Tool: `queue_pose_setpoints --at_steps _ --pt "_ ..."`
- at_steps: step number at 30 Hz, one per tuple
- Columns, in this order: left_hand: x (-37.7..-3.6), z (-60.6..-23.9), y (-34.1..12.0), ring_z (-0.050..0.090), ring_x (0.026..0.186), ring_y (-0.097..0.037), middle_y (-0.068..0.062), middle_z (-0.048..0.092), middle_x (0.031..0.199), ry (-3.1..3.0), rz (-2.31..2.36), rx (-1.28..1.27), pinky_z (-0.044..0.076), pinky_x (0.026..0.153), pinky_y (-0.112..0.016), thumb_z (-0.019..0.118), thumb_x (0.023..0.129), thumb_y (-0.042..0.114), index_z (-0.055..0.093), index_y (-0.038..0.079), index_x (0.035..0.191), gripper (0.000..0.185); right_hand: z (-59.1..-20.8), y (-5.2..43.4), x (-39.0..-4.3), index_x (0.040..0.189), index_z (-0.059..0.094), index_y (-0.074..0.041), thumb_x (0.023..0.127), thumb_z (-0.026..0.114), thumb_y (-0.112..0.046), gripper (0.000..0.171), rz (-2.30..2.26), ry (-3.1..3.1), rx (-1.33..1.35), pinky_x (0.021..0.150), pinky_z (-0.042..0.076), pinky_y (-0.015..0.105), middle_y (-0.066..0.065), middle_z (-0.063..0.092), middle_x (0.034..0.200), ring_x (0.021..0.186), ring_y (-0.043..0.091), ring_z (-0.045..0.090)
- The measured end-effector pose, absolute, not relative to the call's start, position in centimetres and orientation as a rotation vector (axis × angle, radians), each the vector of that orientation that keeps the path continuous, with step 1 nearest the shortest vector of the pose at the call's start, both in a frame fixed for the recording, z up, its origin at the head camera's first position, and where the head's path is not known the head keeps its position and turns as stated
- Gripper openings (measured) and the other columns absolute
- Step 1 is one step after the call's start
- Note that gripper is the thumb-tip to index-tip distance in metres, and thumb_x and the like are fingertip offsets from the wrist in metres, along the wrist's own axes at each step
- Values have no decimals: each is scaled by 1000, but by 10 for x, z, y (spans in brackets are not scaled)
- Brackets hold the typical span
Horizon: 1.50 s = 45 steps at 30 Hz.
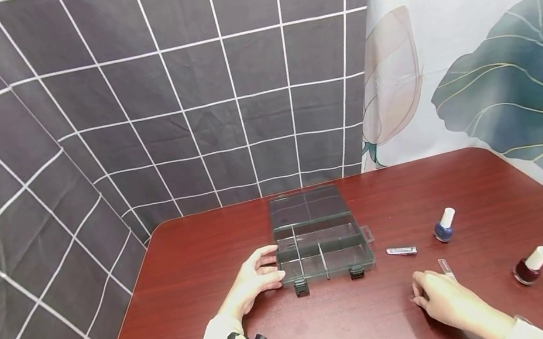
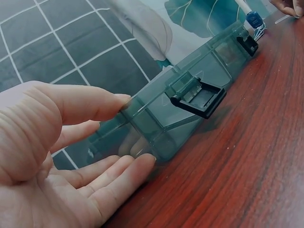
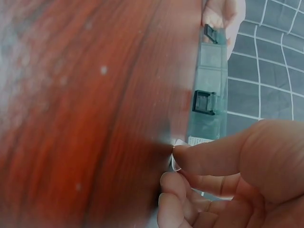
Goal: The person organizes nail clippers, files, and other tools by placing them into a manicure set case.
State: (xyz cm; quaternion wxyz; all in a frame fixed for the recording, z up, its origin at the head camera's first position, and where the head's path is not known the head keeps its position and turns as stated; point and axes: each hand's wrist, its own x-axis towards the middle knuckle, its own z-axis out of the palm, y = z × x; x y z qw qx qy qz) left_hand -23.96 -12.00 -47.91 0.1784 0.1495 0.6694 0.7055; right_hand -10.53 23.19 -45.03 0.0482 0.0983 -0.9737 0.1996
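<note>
My left hand (image 1: 253,276) grips the near half of the left end of the one green-tinted box (image 1: 346,256), at its nine o'clock side, thumb and fingers bent about the edge. The box sits on the red table (image 1: 198,246), its base's long axis running nine to three, its lid (image 1: 304,207) laid back toward twelve. Two black latches (image 1: 301,287) face six.

My right hand (image 1: 444,299) is at the box's four o'clock, fingers curled with the thumb drawn in; a pale edge shows at the thumb tip, but I cannot tell whether I pinch anything.

Just beyond these knuckles, one narrow clear strip (image 1: 445,266) points to eleven. One nail clipper (image 1: 402,251) lies past the box's right end, lengthwise nearly nine to three. I count two polish bottles, both white-capped: the blue bottle (image 1: 442,232), cap toward one, and the dark red bottle (image 1: 526,272), cap toward two.
</note>
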Motion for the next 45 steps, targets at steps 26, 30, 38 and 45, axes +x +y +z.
queue_pose_setpoints --at_steps 26,30,38,45 --pt "-244 -482 -121 57 95 -23 -26 45 125 1892 1975 501 55 75 -42 71 80 5 38 6 138 67 -433 217 -118 70 44 -17 75 72 0 33 734 -2812 315 46 32 21 -11 38 56 51 2 37" --pt "-242 -483 -122 57 96 -23 -26 45 125 1886 1974 502 55 75 -42 71 80 4 38 7 138 67 -430 212 -121 70 44 -17 75 72 0 33 761 -2793 343 47 33 20 -12 39 58 52 2 36" --pt "-242 -486 -124 57 94 -23 -28 45 124 1877 1993 514 55 73 -41 70 80 2 39 5 137 65 -425 200 -127 70 47 -18 72 68 4 31 797 -2733 375 50 35 20 -13 42 61 56 1 39" --pt "-242 -487 -124 58 94 -23 -28 45 124 1883 1997 514 55 73 -41 70 80 1 40 4 136 64 -420 191 -133 74 50 -17 76 64 3 24 855 -2789 359 51 37 20 -11 47 65 58 2 41"
